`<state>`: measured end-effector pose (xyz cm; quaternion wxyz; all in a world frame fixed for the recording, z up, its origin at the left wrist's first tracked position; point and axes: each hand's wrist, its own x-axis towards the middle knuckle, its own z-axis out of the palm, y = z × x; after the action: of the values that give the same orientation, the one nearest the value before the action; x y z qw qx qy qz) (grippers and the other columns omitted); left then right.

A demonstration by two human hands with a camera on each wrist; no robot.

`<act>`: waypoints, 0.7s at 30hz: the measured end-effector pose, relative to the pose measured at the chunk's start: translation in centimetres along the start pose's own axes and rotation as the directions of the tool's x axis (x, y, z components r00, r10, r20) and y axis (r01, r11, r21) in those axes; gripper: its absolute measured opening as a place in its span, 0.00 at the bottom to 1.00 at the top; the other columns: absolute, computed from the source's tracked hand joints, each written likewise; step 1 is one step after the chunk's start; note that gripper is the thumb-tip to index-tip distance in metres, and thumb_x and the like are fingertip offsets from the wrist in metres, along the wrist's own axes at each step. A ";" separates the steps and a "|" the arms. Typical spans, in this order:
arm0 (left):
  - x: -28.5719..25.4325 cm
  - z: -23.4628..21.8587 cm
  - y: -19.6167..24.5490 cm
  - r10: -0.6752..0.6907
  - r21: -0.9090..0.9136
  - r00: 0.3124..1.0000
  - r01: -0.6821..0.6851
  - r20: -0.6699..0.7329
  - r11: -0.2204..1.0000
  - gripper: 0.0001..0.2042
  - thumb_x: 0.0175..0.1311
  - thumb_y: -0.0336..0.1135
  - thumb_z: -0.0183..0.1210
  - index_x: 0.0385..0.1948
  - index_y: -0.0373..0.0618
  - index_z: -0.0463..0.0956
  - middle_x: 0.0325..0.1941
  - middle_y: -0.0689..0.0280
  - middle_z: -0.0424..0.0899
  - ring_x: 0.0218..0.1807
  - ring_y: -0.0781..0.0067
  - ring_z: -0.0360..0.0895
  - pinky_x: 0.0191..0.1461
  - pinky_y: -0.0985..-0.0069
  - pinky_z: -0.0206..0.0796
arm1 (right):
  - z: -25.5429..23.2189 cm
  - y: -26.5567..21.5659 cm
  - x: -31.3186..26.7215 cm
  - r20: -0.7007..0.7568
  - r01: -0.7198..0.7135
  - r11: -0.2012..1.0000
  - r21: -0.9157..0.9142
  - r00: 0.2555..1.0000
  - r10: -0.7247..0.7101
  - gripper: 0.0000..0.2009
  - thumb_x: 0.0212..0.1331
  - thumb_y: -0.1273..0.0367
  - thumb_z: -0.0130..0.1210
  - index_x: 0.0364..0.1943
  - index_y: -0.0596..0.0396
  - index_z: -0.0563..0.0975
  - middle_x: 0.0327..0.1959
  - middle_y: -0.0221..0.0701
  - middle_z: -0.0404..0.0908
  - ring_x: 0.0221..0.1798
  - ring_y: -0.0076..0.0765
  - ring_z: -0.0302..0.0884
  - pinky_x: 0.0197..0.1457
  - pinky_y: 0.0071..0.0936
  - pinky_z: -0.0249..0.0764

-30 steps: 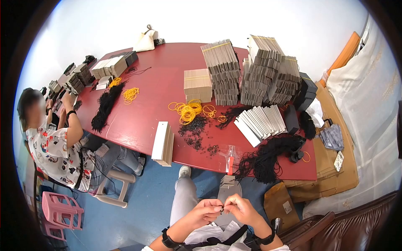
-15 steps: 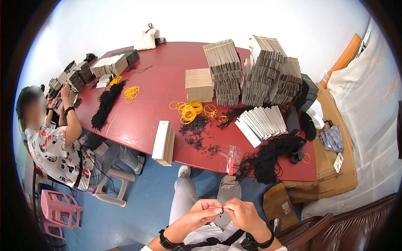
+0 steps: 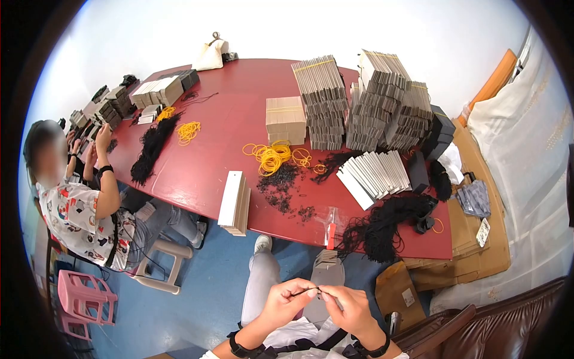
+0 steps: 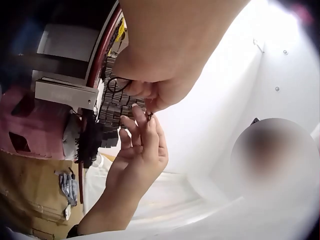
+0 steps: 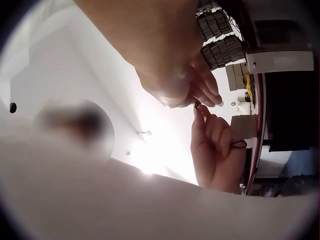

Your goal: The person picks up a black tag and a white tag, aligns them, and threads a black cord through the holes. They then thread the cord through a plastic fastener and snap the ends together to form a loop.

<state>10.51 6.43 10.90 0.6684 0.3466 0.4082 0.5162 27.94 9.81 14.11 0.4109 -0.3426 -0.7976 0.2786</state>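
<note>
Above the lap, the left hand (image 3: 286, 304) and the right hand (image 3: 350, 308) meet fingertip to fingertip, both pinching a thin black cord (image 3: 313, 291). In the left wrist view, a loop of the cord (image 4: 111, 86) sticks out beside the curled fingers of the left hand (image 4: 160, 75), and the right hand (image 4: 137, 167) holds the other part between thumb and finger. From the right wrist view, the loop (image 5: 240, 144) shows at the left hand (image 5: 217, 150), with a small dark knot or clip (image 5: 197, 105) between the fingertips.
The red table (image 3: 215, 137) bears stacked grey boards (image 3: 320, 102), yellow bands (image 3: 270, 158), small black clips (image 3: 281, 188), black cords (image 3: 376, 230), fanned white boards (image 3: 376, 176) and an upright board stack (image 3: 233, 203). A seated person (image 3: 84, 209) works at left, near pink stools (image 3: 86, 293).
The left hand has turned, and a longer piece of cord now shows along its fingers. The right hand's fingers have straightened somewhat. At left, the other person's raised hand has shifted.
</note>
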 end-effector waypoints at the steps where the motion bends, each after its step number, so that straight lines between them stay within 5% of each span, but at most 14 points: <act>1: 0.1 0.3 -0.1 0.079 0.044 0.997 -0.078 -0.017 0.996 0.06 0.66 0.29 0.58 0.40 0.37 0.78 0.28 0.73 0.78 0.27 0.91 0.67 0.30 0.88 0.57 | 0.0 -0.1 0.0 0.000 -0.001 1.000 0.000 1.000 0.001 0.10 0.53 0.79 0.58 0.41 0.61 0.77 0.30 0.38 0.83 0.28 0.39 0.82 0.31 0.30 0.77; 2: 0.1 0.5 -0.2 0.159 0.090 0.987 -0.155 -0.031 0.984 0.07 0.66 0.30 0.58 0.41 0.39 0.79 0.22 0.77 0.74 0.19 0.94 0.60 0.19 0.89 0.49 | 0.1 -0.1 0.1 -0.008 -0.027 0.999 0.040 1.000 0.028 0.10 0.54 0.79 0.58 0.42 0.61 0.77 0.30 0.38 0.83 0.29 0.39 0.83 0.31 0.29 0.77; 5: -0.1 0.8 0.0 0.196 0.204 0.978 -0.177 -0.077 0.963 0.05 0.64 0.26 0.58 0.39 0.36 0.79 0.31 0.70 0.81 0.30 0.90 0.70 0.31 0.90 0.60 | 0.4 0.0 0.0 -0.030 -0.085 0.989 0.121 0.996 0.089 0.10 0.56 0.79 0.57 0.43 0.61 0.77 0.31 0.39 0.83 0.29 0.37 0.83 0.30 0.29 0.77; 7: -0.2 1.2 0.3 0.236 0.260 0.969 -0.209 -0.077 0.943 0.05 0.64 0.26 0.59 0.39 0.36 0.79 0.29 0.72 0.80 0.28 0.91 0.68 0.28 0.90 0.57 | 0.6 0.1 -0.2 -0.044 -0.114 0.980 0.161 0.992 0.123 0.10 0.56 0.79 0.57 0.43 0.61 0.78 0.31 0.39 0.83 0.29 0.36 0.83 0.30 0.28 0.76; 10: 0.0 1.8 0.4 0.305 0.322 0.947 -0.259 -0.102 0.911 0.05 0.64 0.26 0.59 0.38 0.36 0.79 0.25 0.74 0.78 0.25 0.93 0.65 0.25 0.91 0.52 | 1.0 0.1 -0.2 -0.095 -0.115 0.988 0.106 0.988 0.125 0.09 0.56 0.79 0.57 0.42 0.60 0.77 0.30 0.38 0.83 0.28 0.37 0.83 0.29 0.29 0.76; 12: 0.1 2.3 0.5 0.331 0.328 0.935 -0.275 -0.128 0.904 0.05 0.63 0.26 0.60 0.37 0.35 0.79 0.24 0.75 0.77 0.24 0.94 0.63 0.24 0.91 0.51 | 1.4 0.1 -0.1 -0.173 -0.007 0.987 -0.160 0.985 -0.022 0.07 0.56 0.78 0.57 0.39 0.60 0.77 0.29 0.38 0.82 0.27 0.39 0.82 0.27 0.30 0.75; 15: 0.3 2.8 1.1 0.360 0.382 0.920 -0.279 -0.157 0.881 0.04 0.63 0.25 0.60 0.37 0.35 0.79 0.23 0.76 0.77 0.23 0.94 0.62 0.23 0.91 0.51 | 1.8 0.2 -0.1 -0.203 -0.064 0.984 -0.163 0.979 0.030 0.06 0.55 0.78 0.57 0.37 0.58 0.75 0.28 0.37 0.81 0.26 0.41 0.81 0.26 0.32 0.74; 17: 0.5 2.9 1.1 0.484 0.579 0.867 -0.338 -0.115 0.742 0.04 0.61 0.24 0.61 0.36 0.36 0.79 0.22 0.74 0.78 0.22 0.94 0.64 0.22 0.90 0.54 | 1.9 0.2 -0.1 -0.194 -0.098 0.987 -0.130 0.978 0.071 0.06 0.56 0.78 0.57 0.37 0.58 0.74 0.28 0.37 0.81 0.26 0.42 0.80 0.26 0.33 0.74; 21: 1.0 2.4 0.6 0.566 0.693 0.822 -0.372 -0.064 0.618 0.04 0.60 0.23 0.62 0.35 0.38 0.79 0.21 0.71 0.79 0.21 0.93 0.66 0.21 0.88 0.57 | 1.3 0.1 0.2 -0.119 -0.117 0.983 -0.144 0.988 0.100 0.05 0.59 0.76 0.55 0.38 0.58 0.72 0.27 0.36 0.80 0.27 0.42 0.80 0.27 0.33 0.74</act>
<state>12.58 7.40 12.30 0.2802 0.5767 0.5443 0.5409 26.77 9.78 13.47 0.4118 -0.4306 -0.7724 0.2199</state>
